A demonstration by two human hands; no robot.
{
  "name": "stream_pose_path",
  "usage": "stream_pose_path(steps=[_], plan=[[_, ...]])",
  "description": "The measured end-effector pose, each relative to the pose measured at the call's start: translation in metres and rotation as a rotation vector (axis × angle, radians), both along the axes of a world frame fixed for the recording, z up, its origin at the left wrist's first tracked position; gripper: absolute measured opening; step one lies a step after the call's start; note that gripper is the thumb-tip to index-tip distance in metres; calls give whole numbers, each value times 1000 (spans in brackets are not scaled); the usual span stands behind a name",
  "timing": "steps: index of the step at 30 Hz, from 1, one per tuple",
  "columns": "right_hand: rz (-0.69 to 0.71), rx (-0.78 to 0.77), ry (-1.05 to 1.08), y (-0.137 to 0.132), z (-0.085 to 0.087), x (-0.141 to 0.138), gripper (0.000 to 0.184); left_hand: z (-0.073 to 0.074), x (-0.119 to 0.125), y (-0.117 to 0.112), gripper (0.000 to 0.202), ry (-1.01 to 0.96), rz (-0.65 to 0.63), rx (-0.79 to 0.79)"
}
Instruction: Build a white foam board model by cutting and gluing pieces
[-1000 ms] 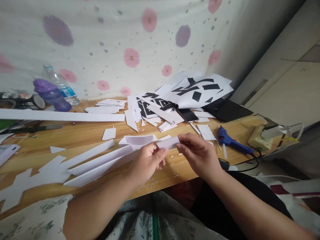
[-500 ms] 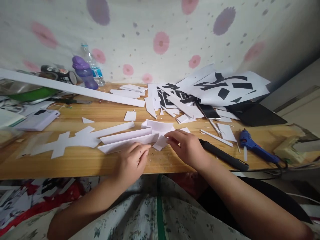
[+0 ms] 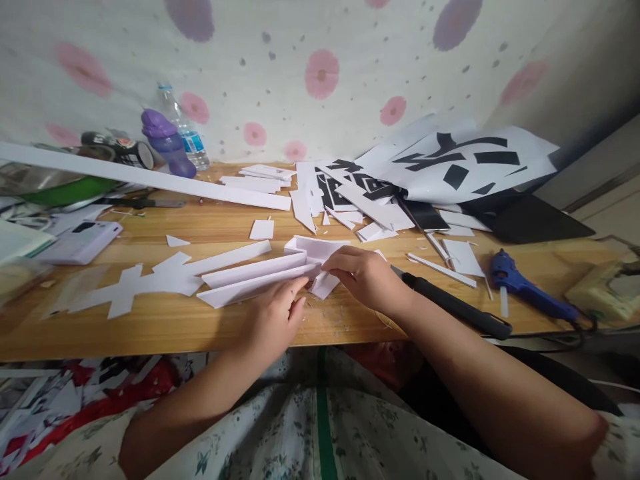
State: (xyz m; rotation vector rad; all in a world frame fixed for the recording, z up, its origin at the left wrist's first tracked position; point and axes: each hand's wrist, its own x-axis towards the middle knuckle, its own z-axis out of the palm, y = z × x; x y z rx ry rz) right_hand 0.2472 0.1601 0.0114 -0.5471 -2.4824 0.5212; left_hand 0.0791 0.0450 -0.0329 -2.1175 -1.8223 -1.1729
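Note:
A white structure of thin upright board strips stands on the table, with long walls to the left and a short angled part at its right end. My left hand is at the near wall, fingertips against its lower right part; thumb and forefinger are apart with nothing visible between them. My right hand bends over the structure's right end, fingers and thumb pinched at a strip there. Those fingers partly hide the joint. A small flat white flap lies just below the right fingertips.
Right of my hands lie a black-handled cutter and a blue glue gun. A flat cut-out white piece is at left. Behind are board scraps, printed sheets, a long white strip and a purple bottle.
My right hand has shifted slightly left and up, closer to the structure's right end. My left fingertips have moved a little up and right along the near wall. The camera view has shifted slightly.

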Motion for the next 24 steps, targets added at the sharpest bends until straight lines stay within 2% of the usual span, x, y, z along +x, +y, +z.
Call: stream_pose_path(steps=[6,11,24], plan=[[-2,75,-32,3,-5,-3,24,2,-1,7,27,-34,-20,-42],[3,63,-53,4,-5,-5,22,4,-1,8,22,6,-4,-36],[-9,48,105,3,-15,-8,18,2,-1,9,20,76,24,-3]])
